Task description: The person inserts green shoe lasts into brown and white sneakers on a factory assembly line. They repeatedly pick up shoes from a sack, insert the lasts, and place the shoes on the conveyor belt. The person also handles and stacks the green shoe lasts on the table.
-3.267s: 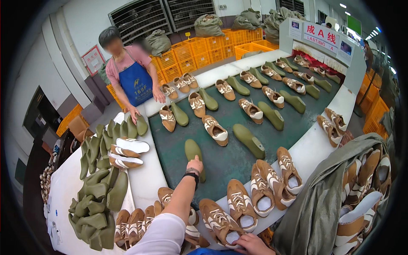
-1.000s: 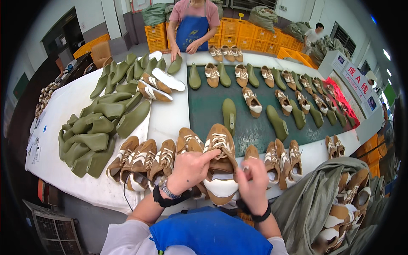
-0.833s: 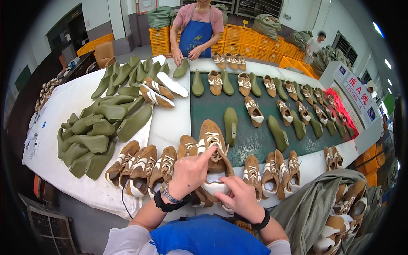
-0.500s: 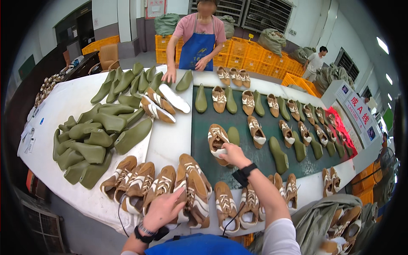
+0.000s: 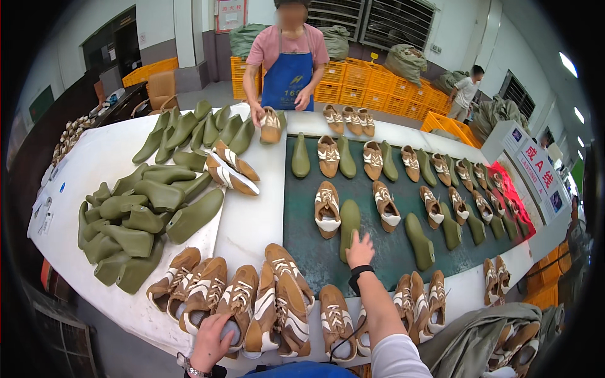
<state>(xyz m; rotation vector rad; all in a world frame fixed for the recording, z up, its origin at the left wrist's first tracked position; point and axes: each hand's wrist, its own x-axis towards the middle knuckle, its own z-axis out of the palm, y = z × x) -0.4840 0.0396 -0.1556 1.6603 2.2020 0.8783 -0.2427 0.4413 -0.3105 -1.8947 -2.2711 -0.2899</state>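
Note:
My right hand (image 5: 361,249), fingers apart, is at the heel end of an olive-green shoe last (image 5: 349,220) on the dark green belt. Left of that last lies a brown sneaker (image 5: 327,210) with white stripes and a white heel. At the near edge, my left hand (image 5: 213,339) has its fingers curled over the heel opening of another brown sneaker (image 5: 242,291), in a row of similar ones. A tilted pair of sneakers (image 5: 287,283) stands right beside it. Part of the left hand's grip is hidden.
A heap of green lasts (image 5: 138,211) covers the white table's left side. Sneakers and lasts line the belt (image 5: 302,252) to the right. Across the table a co-worker (image 5: 287,69) holds a sneaker (image 5: 271,126). A sack of shoes (image 5: 479,340) stands at the near right.
My right hand has let go of the sneaker, now flat on the belt, and moved right and nearer to the last. My left hand has lowered leftward onto a sneaker heel. The co-worker has lifted a sneaker.

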